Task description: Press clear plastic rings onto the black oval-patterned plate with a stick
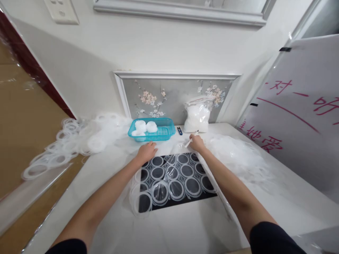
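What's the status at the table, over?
Left hand flat on clear plastic sheet of white rings. Right hand pinching thin white stick. Turquoise plastic basket just beyond.

place: home used as a small workshop
signs: framed flower picture [169,97], wall socket [61,11], heaps of plastic rings [79,137] on surface [185,225]

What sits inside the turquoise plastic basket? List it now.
The turquoise plastic basket holds a few round white pieces piled at its left end; its right part shows bare mesh. Whatever lies beneath those pieces is covered.
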A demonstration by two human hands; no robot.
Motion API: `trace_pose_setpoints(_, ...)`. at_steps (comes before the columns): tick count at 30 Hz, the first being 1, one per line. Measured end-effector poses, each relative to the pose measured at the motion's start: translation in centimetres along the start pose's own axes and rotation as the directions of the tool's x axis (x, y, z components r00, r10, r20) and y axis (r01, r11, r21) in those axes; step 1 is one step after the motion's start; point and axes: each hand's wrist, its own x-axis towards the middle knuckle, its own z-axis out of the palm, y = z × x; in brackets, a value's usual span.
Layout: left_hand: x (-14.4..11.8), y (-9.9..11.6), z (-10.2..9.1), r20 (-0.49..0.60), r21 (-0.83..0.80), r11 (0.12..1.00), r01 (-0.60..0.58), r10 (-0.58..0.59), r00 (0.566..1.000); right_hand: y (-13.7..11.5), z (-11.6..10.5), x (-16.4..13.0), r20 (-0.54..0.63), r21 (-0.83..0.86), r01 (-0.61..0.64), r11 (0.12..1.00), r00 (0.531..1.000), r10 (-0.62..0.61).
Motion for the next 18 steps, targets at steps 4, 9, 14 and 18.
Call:
trace_pose_setpoints(4, -2.2, -3.3, -0.1, 0.02, -0.007, 0.987, 0.158, -0.158, 0.987, -1.9, -0.2, -1.3, -0.043, 0.009, 0.095, 0.995, 0.995, -0.095)
trace_pose_setpoints(9, -2.7, -5.0, -0.3, 0.005, -0.063, 0.987, 0.15, -0.15, 0.989, -7.5, 0.2, -2.3, 0.061, 0.034, 0.288, 0.957, 0.955, -0.29)
trace_pose_setpoints(14, -2.4, -4.3, -1.3, -0.15, -0.079, 0.994, 0.069, -0.08, 0.985, -12.9, 1.9, -3.6, 0.175, 0.04, 0.427, 0.903, 0.887, -0.427)
trace_pose_setpoints(18, -2.4, -3.6, -2.5, -0.249, -0.041, 0.999, 0.033, -0.042, 0.968, -14.5, 2.3, -4.0, 0.201, 0.057, 0.43, 0.901, 0.879, -0.432)
